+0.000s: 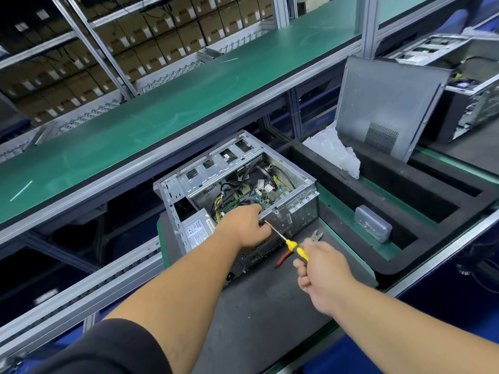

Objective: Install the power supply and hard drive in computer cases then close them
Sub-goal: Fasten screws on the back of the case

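Gripping yellow-handled screwdriver (293, 247) in my right hand (321, 273), fingers curled round handle, shaft angled up-left, tip at rear edge of open computer case (302, 209). My left hand (248, 225) rests on that edge beside tip, fingers curled down; cannot tell whether they pinch anything. Power supply (197, 229) sits inside case, near-left corner. Red-handled pliers (297, 249) lie on grey mat just right of case. Side panel (386, 109) leans upright behind foam tray (405, 206).

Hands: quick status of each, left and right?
Left hand: fingers curled at the screwdriver tip against the case rear edge; what it pinches cannot be told.
Right hand: gripping the screwdriver handle.
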`<state>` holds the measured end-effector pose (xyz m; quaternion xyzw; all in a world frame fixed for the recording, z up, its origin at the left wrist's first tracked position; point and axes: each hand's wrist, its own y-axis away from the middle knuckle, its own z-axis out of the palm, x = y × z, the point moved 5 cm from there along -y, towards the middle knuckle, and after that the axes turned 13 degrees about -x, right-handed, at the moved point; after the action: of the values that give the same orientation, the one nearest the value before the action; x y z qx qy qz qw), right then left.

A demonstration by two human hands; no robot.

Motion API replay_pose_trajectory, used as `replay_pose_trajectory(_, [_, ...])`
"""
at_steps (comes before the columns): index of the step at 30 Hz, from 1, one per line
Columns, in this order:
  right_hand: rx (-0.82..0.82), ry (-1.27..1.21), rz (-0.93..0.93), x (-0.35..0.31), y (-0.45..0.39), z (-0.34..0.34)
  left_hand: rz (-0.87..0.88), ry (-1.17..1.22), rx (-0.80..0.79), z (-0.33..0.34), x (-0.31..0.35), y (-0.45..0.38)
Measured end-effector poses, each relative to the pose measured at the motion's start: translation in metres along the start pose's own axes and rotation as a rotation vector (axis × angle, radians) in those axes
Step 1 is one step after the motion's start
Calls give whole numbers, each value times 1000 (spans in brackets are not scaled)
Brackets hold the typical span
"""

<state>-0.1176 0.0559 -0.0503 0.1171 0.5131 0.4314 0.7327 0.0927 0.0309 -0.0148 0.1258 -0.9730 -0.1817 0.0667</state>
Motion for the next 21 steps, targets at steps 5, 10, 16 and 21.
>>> replay_pose_trajectory(5, [34, 531, -312, -11, 5, 3, 9, 203, 51, -11, 1, 18])
replay_pose_trajectory(10, [-126, -10, 43, 7, -4, 6, -292, 928, 608, -23, -5, 63])
replay_pose_trajectory(16, [-250, 23, 108, -3, 7, 4, -369, 2049, 544, 34, 23, 91])
replay_pose_trajectory(21, [-320, 278, -63, 1, 26, 3, -338, 2207, 466, 60, 29, 115])
